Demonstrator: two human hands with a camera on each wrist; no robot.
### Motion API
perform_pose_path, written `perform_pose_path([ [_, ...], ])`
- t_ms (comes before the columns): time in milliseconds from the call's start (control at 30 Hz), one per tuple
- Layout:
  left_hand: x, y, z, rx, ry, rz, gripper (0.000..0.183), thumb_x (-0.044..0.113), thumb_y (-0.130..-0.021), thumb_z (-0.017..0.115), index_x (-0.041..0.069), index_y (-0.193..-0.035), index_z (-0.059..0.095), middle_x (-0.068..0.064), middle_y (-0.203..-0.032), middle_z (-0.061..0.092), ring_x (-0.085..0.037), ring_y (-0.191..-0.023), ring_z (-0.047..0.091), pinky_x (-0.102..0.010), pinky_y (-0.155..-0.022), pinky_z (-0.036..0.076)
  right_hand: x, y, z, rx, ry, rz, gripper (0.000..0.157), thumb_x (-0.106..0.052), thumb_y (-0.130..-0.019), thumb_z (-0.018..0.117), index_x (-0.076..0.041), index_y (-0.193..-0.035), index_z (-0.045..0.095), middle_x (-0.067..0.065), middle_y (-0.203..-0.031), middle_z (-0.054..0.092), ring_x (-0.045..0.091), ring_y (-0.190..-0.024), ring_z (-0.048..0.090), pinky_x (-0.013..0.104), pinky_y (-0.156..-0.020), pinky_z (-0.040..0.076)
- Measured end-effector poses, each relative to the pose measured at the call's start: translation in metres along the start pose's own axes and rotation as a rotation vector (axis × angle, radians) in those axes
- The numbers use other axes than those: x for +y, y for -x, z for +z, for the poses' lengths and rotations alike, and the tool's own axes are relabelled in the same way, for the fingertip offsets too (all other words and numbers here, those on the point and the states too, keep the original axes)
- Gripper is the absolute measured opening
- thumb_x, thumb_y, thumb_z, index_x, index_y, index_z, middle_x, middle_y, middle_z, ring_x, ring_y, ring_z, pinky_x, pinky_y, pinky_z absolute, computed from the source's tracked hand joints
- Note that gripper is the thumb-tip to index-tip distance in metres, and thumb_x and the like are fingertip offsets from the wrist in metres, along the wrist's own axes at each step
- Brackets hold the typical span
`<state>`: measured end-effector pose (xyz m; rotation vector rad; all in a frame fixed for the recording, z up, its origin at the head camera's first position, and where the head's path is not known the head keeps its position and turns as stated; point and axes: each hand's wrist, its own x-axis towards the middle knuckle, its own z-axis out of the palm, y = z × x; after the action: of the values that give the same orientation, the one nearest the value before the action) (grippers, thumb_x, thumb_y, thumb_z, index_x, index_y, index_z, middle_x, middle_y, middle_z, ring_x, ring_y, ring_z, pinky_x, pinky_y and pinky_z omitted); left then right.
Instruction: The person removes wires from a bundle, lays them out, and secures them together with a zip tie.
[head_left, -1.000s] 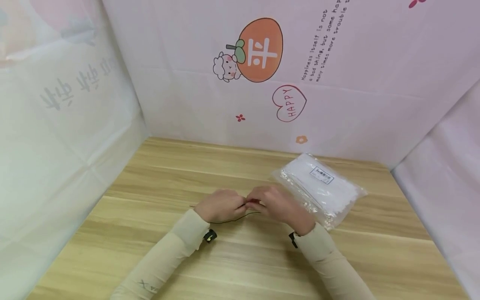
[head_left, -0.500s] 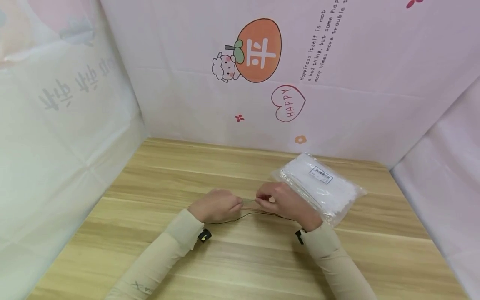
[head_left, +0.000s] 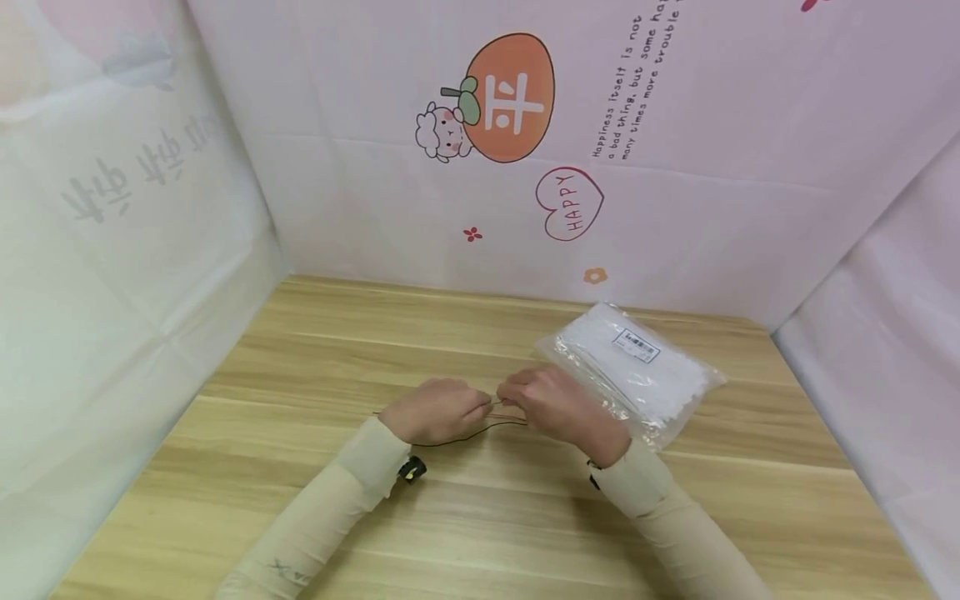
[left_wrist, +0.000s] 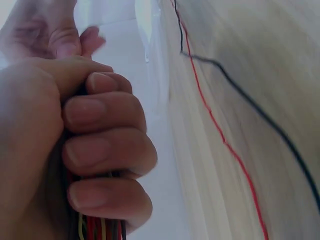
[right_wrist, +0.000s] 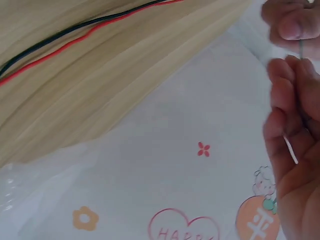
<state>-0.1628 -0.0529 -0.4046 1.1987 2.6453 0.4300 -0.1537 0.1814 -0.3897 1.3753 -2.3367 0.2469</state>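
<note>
My left hand (head_left: 442,411) is curled round a bundle of thin strands (left_wrist: 102,229) in red, yellow and black; whether they are wire or cord I cannot tell. Just to its right, my right hand (head_left: 562,408) pinches a thin dark strand (right_wrist: 301,48) that runs between the fingertips of both hands. A loose red strand (left_wrist: 215,122) and a dark strand (left_wrist: 250,100) trail low over the table, as the left wrist view shows. Most of the bundle is hidden inside the left fist.
Beyond the right hand, a clear plastic bag (head_left: 637,367) with white contents and a barcode label lies on the wood-grain table (head_left: 480,517). Printed white cloth (head_left: 360,183) hangs behind the table and along both sides.
My right hand first drew away to the right, opening a gap with strands across it, then came back towards the left hand. The left hand has stayed almost in place.
</note>
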Motion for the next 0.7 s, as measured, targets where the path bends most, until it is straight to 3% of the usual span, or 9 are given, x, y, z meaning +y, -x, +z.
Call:
perform_pose_path([
  [100, -0.008, 0.008, -0.005, 0.01, 0.005, -0.01, 0.037, 0.025, -0.114, 0.037, 0.02, -0.079, 0.05, 0.009, -0.068, 0.04, -0.007, -0.064, 0.042, -0.029, -0.066, 0.044, 0.011, 0.01, -0.001, 0.046, -0.006, 0.052, 0.034, 0.017, -0.076, 0.065, -0.014, -0.071, 0.05, -0.005, -0.062, 0.045, 0.003, -0.06, 0.033, 0.019, -0.052, 0.032],
  [167, -0.014, 0.014, -0.007, 0.009, 0.017, -0.026, 0.037, 0.023, -0.114, 0.036, 0.019, -0.079, 0.047, 0.008, -0.069, 0.037, -0.007, -0.065, 0.041, -0.029, -0.067, 0.044, 0.017, 0.018, -0.002, 0.058, -0.016, 0.095, 0.034, 0.015, -0.082, 0.068, -0.014, -0.071, 0.053, -0.005, -0.061, 0.05, 0.001, -0.06, 0.035, 0.02, -0.052, 0.034],
  [267, -0.018, 0.019, -0.009, -0.009, 0.043, -0.041, 0.038, 0.024, -0.115, 0.035, 0.018, -0.079, 0.047, 0.008, -0.069, 0.035, -0.008, -0.066, 0.04, -0.03, -0.068, 0.043, 0.021, 0.025, -0.005, -0.004, -0.071, 0.151, 0.028, 0.008, -0.089, 0.072, -0.014, -0.075, 0.061, -0.005, -0.064, 0.056, 0.001, -0.06, 0.039, 0.02, -0.054, 0.04],
  [433, -0.019, 0.018, -0.008, -0.028, 0.036, -0.068, 0.04, 0.027, -0.116, 0.035, 0.02, -0.078, 0.047, 0.009, -0.068, 0.035, -0.007, -0.065, 0.041, -0.031, -0.07, 0.046, 0.017, 0.024, -0.005, -0.136, -0.143, 0.161, 0.013, -0.007, -0.096, 0.075, -0.012, -0.086, 0.071, -0.006, -0.075, 0.068, 0.001, -0.066, 0.054, 0.021, -0.062, 0.051],
  [533, -0.019, 0.019, -0.007, -0.029, 0.034, -0.073, 0.041, 0.025, -0.116, 0.036, 0.02, -0.077, 0.047, 0.009, -0.067, 0.034, -0.007, -0.063, 0.039, -0.03, -0.067, 0.044, 0.015, 0.023, -0.003, -0.129, -0.12, 0.146, 0.012, -0.01, -0.095, 0.078, -0.013, -0.086, 0.071, -0.005, -0.079, 0.072, 0.002, -0.068, 0.06, 0.022, -0.063, 0.054],
  [700, -0.022, 0.022, -0.008, -0.044, 0.022, -0.011, 0.039, 0.027, -0.116, 0.037, 0.013, -0.087, 0.059, 0.01, -0.07, 0.037, -0.006, -0.065, 0.04, -0.029, -0.068, 0.043, 0.021, 0.028, -0.001, -0.078, -0.032, 0.133, 0.024, -0.003, -0.092, 0.078, -0.014, -0.078, 0.063, -0.005, -0.07, 0.065, 0.004, -0.061, 0.049, 0.021, -0.056, 0.047],
])
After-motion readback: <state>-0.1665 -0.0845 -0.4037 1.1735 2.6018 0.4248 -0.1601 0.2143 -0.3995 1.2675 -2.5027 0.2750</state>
